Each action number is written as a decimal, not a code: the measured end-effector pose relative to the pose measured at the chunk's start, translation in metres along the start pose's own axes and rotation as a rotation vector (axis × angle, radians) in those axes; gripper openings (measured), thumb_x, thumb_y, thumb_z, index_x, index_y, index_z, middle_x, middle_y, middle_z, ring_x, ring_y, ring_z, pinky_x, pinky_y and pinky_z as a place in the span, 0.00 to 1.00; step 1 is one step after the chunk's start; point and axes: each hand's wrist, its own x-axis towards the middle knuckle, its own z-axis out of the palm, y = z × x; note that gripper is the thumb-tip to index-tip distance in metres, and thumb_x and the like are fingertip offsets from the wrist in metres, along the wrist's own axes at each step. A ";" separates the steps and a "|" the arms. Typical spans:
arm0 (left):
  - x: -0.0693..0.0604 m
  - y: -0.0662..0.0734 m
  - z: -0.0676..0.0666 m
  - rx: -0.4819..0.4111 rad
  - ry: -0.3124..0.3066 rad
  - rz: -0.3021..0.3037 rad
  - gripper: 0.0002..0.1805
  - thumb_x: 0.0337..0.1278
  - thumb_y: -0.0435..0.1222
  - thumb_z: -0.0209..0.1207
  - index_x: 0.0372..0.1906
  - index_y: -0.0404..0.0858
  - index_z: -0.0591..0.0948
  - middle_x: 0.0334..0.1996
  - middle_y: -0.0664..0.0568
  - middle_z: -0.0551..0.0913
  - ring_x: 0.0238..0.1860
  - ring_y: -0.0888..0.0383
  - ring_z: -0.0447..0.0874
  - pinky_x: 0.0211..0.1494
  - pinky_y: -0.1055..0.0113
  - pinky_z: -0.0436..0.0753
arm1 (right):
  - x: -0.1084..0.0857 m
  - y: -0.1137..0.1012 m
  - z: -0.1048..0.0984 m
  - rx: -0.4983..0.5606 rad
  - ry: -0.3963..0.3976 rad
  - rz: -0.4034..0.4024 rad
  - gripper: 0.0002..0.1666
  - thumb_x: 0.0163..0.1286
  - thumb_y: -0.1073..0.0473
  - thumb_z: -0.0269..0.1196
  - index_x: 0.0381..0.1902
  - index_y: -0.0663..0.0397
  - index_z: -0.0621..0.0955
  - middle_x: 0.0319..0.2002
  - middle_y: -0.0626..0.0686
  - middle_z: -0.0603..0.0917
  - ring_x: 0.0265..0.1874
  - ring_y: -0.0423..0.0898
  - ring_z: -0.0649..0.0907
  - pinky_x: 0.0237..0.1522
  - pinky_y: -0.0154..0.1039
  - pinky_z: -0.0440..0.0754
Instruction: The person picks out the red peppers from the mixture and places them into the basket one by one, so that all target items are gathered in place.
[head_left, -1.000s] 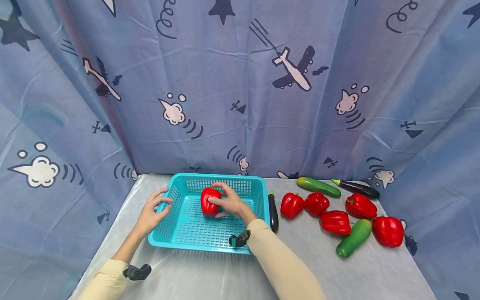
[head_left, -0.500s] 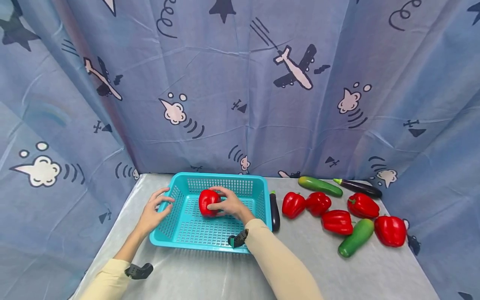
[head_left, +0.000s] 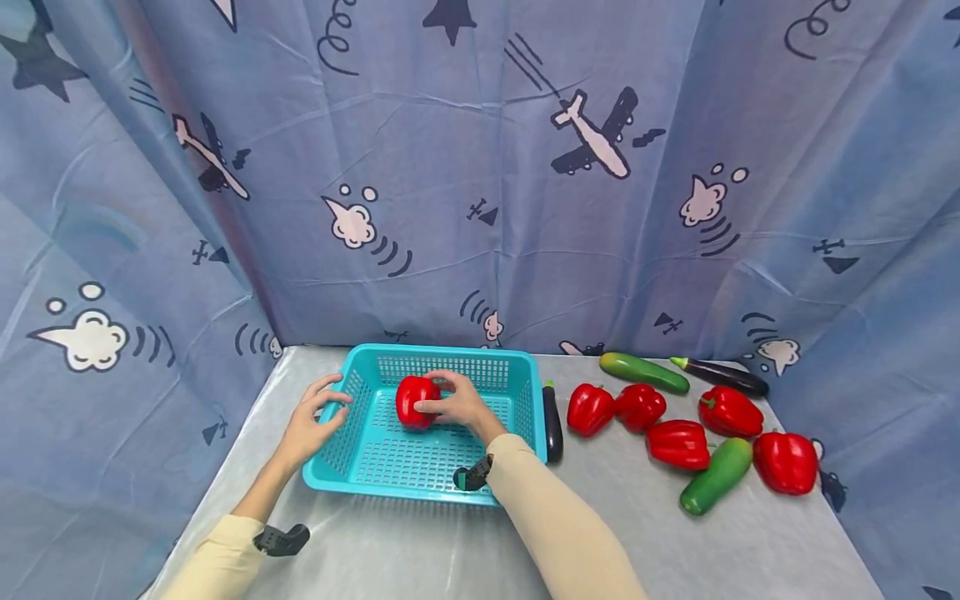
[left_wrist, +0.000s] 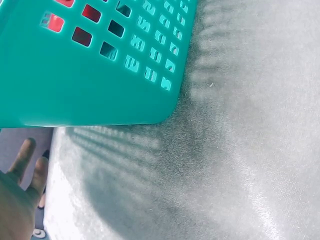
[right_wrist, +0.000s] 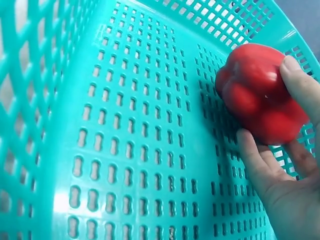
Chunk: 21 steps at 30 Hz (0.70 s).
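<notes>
Inside the turquoise plastic basket (head_left: 405,494), my right hand (head_left: 459,405) grips a red bell pepper (head_left: 411,403). In the right wrist view the thumb lies on one side of the bell pepper (right_wrist: 260,95) and the fingers of the right hand (right_wrist: 285,190) reach round below it, close over the perforated basket floor (right_wrist: 135,125). By the basket's left rim is my left hand (head_left: 306,425), its fingers spread and slightly bent, holding nothing. The left wrist view shows the left hand (left_wrist: 20,200) only in part, beside the basket's outer wall (left_wrist: 90,85); whether it touches the rim I cannot tell.
An eggplant (head_left: 552,425) lies along the basket's right side. Farther right on the grey table (head_left: 600,508) are several red bell peppers (head_left: 678,444), a green cucumber-like vegetable (head_left: 716,477), another (head_left: 645,372) behind, and a second eggplant (head_left: 722,377). A patterned curtain (head_left: 420,208) hangs behind.
The bell pepper in my right hand has turned a little and shifted slightly left within the basket. My left hand has stayed by the left rim.
</notes>
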 end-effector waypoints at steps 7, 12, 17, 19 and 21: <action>0.000 -0.001 0.001 0.005 0.000 -0.004 0.08 0.64 0.25 0.63 0.45 0.34 0.85 0.70 0.38 0.67 0.70 0.35 0.62 0.57 0.37 0.68 | -0.001 0.000 0.004 0.012 -0.017 0.011 0.34 0.62 0.66 0.74 0.66 0.56 0.78 0.63 0.65 0.73 0.58 0.65 0.76 0.45 0.55 0.83; 0.000 -0.002 0.000 -0.004 0.004 0.004 0.08 0.63 0.25 0.64 0.45 0.33 0.85 0.70 0.38 0.67 0.69 0.35 0.63 0.58 0.37 0.68 | -0.001 0.001 0.004 0.006 -0.009 0.001 0.34 0.62 0.65 0.74 0.66 0.56 0.78 0.63 0.65 0.73 0.59 0.64 0.76 0.47 0.55 0.83; 0.001 0.001 0.001 0.003 0.016 0.012 0.08 0.62 0.23 0.64 0.45 0.31 0.85 0.69 0.35 0.67 0.69 0.34 0.63 0.56 0.36 0.69 | 0.001 0.003 0.004 -0.047 0.004 -0.039 0.33 0.62 0.65 0.74 0.65 0.57 0.78 0.62 0.64 0.76 0.59 0.63 0.76 0.48 0.51 0.83; 0.000 0.006 0.002 0.007 0.022 0.010 0.08 0.61 0.22 0.64 0.45 0.30 0.85 0.69 0.33 0.67 0.69 0.33 0.63 0.55 0.35 0.69 | 0.002 0.004 0.004 -0.079 0.015 -0.060 0.33 0.62 0.64 0.74 0.65 0.58 0.79 0.61 0.64 0.77 0.59 0.63 0.76 0.49 0.51 0.83; 0.000 0.016 0.002 0.004 0.024 0.007 0.08 0.61 0.20 0.63 0.44 0.28 0.84 0.68 0.30 0.67 0.68 0.31 0.63 0.55 0.33 0.68 | 0.002 0.004 0.004 -0.117 0.033 -0.076 0.33 0.62 0.63 0.75 0.64 0.58 0.79 0.60 0.63 0.78 0.59 0.62 0.76 0.49 0.51 0.82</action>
